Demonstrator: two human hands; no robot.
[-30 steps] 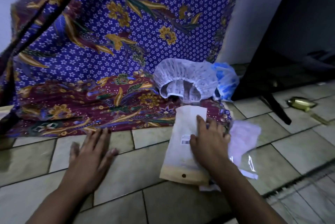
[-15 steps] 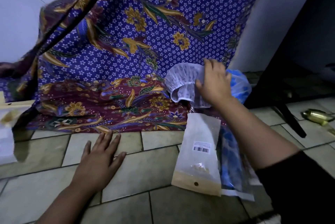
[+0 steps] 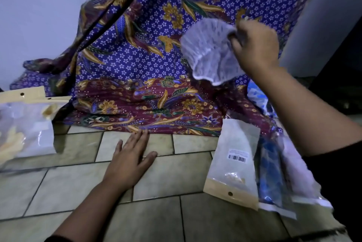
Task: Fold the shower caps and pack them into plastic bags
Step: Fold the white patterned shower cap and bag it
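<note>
My right hand (image 3: 256, 45) grips a white patterned shower cap (image 3: 207, 53) and holds it in the air in front of the hanging cloth, its elastic rim drooping down. My left hand (image 3: 130, 158) lies flat on the tiled floor, fingers spread, holding nothing. A packed bag with a tan header and a barcode label (image 3: 234, 161) lies on the floor at the right. Beside it lie a bag holding a blue cap (image 3: 271, 171) and a bag holding a white cap (image 3: 297, 173). A loose blue shower cap (image 3: 258, 96) shows behind my right forearm.
A purple and maroon floral cloth (image 3: 148, 69) hangs from the wall and spreads onto the tiles. More plastic bags with tan headers (image 3: 25, 120) lie at the far left. A dark piece of furniture (image 3: 340, 69) stands at the right.
My right hand left the packed bag, reached to the white shower cap on the cloth, closed on it and lifted it up. My left hand stayed flat on the floor.
</note>
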